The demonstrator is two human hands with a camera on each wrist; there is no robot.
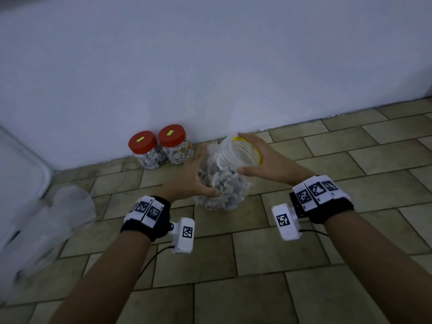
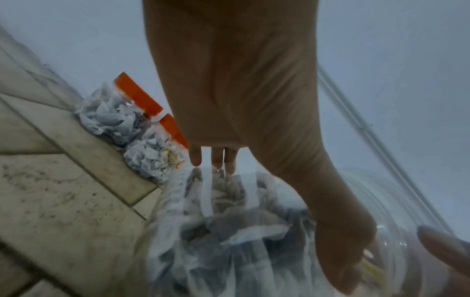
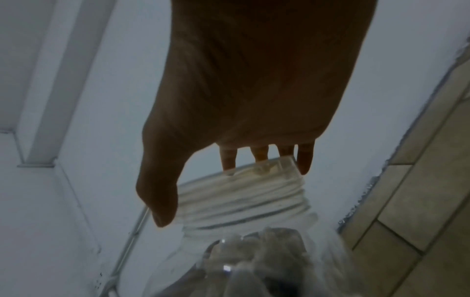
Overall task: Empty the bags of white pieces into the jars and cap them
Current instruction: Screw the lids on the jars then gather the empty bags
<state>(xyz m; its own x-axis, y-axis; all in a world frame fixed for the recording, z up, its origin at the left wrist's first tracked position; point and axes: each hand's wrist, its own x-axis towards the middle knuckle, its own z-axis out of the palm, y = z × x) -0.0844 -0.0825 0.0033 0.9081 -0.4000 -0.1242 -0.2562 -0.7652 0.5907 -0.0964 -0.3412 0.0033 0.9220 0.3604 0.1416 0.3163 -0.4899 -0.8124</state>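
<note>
A clear plastic jar [image 1: 224, 183] holding white pieces leans over the tiled floor, its open threaded mouth [image 3: 244, 201] turned up and to the right. My left hand [image 1: 198, 174] grips the jar's body, thumb across the near side and fingers along the far side [image 2: 216, 158]. My right hand [image 1: 243, 153] spans the threaded neck, fingers on the far rim and thumb [image 3: 160, 201] on the near side. A yellow band [image 1: 256, 152] shows at the mouth's edge by my right palm. What it is I cannot tell.
Two filled jars with red lids [image 1: 142, 142] [image 1: 171, 135] stand against the white wall, just left of the held jar. Crumpled clear bags [image 1: 58, 218] lie on the floor at the left, beside a white container [image 1: 23, 171]. Tiled floor [image 1: 257, 277] stretches in front and to the right.
</note>
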